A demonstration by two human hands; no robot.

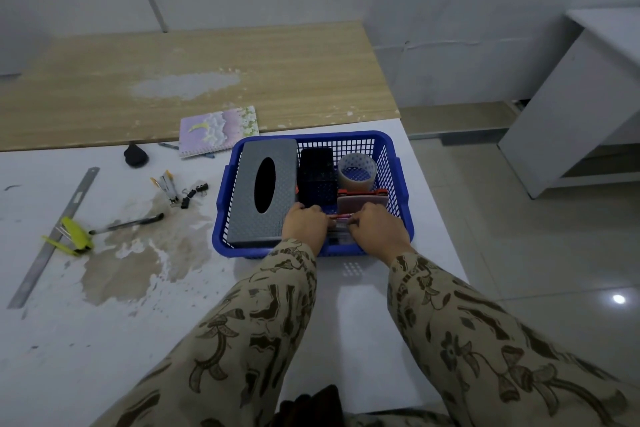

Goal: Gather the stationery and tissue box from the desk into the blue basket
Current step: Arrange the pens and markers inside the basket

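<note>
Blue basket point(346, 135) stands near the right edge of the white desk point(104, 340). It holds the grey tissue box point(265, 191) at left, a black mesh holder point(317, 177) and a tape roll point(356, 170). Both forearms reach forward. Left hand point(304, 224) and right hand point(377, 229) sit knuckles-up inside the near wall, fingers curled, each pinching one end of a thin pink item point(341, 217); its print is too small to read. Notebook point(219, 130), steel ruler point(52, 236) and black pen point(126, 224) lie on the desk outside.

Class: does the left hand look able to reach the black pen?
Probably not yet: the left hand pinches a small item inside the blue basket, though nothing blocks the black pen.
</note>
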